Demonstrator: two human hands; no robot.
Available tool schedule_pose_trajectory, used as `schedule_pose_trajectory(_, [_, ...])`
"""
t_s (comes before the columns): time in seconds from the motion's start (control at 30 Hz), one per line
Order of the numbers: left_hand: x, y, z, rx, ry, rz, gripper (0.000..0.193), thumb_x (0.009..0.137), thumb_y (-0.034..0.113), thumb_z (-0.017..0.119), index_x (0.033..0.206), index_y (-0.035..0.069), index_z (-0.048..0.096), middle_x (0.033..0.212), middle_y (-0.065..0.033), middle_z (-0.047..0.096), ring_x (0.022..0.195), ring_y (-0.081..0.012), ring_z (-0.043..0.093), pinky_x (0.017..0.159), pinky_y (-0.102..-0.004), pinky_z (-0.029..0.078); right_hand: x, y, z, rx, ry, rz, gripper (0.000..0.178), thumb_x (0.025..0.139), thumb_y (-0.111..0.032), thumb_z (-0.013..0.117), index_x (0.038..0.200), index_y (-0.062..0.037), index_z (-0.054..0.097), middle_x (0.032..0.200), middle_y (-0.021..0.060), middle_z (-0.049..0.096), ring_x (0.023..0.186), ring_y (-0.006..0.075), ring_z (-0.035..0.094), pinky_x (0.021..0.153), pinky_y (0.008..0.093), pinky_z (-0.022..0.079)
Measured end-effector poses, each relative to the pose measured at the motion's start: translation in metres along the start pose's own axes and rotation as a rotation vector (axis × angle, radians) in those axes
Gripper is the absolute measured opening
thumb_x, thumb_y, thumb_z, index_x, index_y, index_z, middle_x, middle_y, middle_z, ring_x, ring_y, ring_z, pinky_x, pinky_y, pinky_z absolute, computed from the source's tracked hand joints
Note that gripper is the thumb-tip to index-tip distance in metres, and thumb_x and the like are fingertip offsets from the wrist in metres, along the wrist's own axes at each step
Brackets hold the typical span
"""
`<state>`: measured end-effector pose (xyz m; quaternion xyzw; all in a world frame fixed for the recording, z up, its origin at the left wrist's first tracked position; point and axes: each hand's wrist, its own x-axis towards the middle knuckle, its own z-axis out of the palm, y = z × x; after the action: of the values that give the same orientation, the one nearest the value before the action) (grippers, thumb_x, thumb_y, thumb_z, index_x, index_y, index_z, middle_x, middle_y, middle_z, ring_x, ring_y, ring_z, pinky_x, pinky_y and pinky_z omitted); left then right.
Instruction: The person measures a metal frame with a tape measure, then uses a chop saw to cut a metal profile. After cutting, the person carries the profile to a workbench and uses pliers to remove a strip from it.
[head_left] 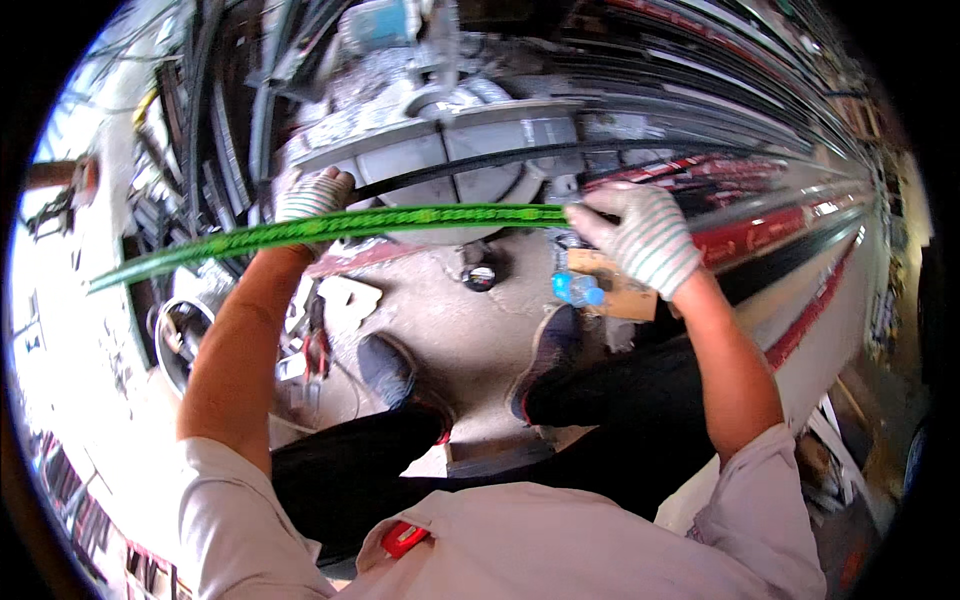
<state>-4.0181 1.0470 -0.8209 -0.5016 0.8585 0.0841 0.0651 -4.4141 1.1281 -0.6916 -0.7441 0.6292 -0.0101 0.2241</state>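
Note:
A long bright green strip point(420, 216) with a dark patterned band runs across in front of me, its far-left part drooping past my left forearm. Its right end is pinched between the thumb and fingers of my right hand point(645, 238), in a striped white glove. My left hand point(315, 196), gloved alike, is closed behind the green strip, at the left end of a long dark bar point(480, 163). That bar lies over the grey round table of a saw point(400, 167) and stretches off to the right. The green strip partly hides my left wrist.
Bundles of long dark and red profiles point(750, 235) lie to the right. More lengths point(205, 110) lean at the left. Near my feet are a water bottle point(575, 289), cardboard point(630, 302), a round black object point(480, 277) and red-handled tools point(317, 350).

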Motion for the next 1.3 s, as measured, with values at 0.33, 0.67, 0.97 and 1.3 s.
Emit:
schedule_pose_trajectory(0.33, [-0.188, -0.189, 0.041, -0.019, 0.265, -0.654, 0.023, 0.093, 0.023, 0.064, 0.113, 0.012, 0.065, 0.104, -0.0188, 0.069, 0.095, -0.0410, 0.066, 0.083, -0.0494, 0.052, -0.010, 0.006, 0.008, 0.024, 0.045, 0.028, 0.034, 0.092, -0.034, 0.068, 0.091, -0.0010, 0.075, 0.083, 0.0196, 0.071, 0.076, 0.0308, 0.071, 0.072, 0.0391, 0.053])
schedule_pose_trajectory(0.67, [-0.189, -0.089, 0.138, -1.197, 0.708, -1.079, 0.035, 0.097, 0.031, 0.066, 0.104, -0.003, 0.068, 0.087, -0.0094, 0.072, 0.071, -0.0168, 0.064, 0.068, -0.0316, 0.052, 0.008, 0.001, 0.050, 0.082, -0.087, 0.150, 0.036, 0.093, -0.032, 0.068, 0.095, 0.0032, 0.075, 0.084, 0.0201, 0.074, 0.075, 0.0253, 0.071, 0.074, 0.0370, 0.053])
schedule_pose_trajectory(0.97, [-0.158, -0.105, 0.114, -1.464, 0.740, -1.002, 0.035, 0.097, 0.028, 0.065, 0.105, -0.006, 0.068, 0.084, -0.0080, 0.069, 0.072, -0.0128, 0.060, 0.069, -0.0295, 0.050, 0.062, 0.000, 0.109, 0.109, -0.112, 0.123, 0.036, 0.092, -0.030, 0.071, 0.097, 0.0056, 0.075, 0.088, 0.0182, 0.075, 0.079, 0.0220, 0.070, 0.078, 0.0355, 0.053])
schedule_pose_trajectory(1.3, [-0.161, -0.087, 0.119, -1.308, 0.678, -0.934, 0.025, 0.098, 0.020, 0.067, 0.110, -0.002, 0.067, 0.090, -0.0053, 0.070, 0.082, -0.0107, 0.062, 0.076, -0.0264, 0.051, 0.125, -0.046, 0.126, -0.006, -0.137, 0.050, 0.042, 0.091, -0.039, 0.070, 0.101, 0.0015, 0.076, 0.092, 0.0219, 0.074, 0.085, 0.0304, 0.072, 0.082, 0.0377, 0.053])
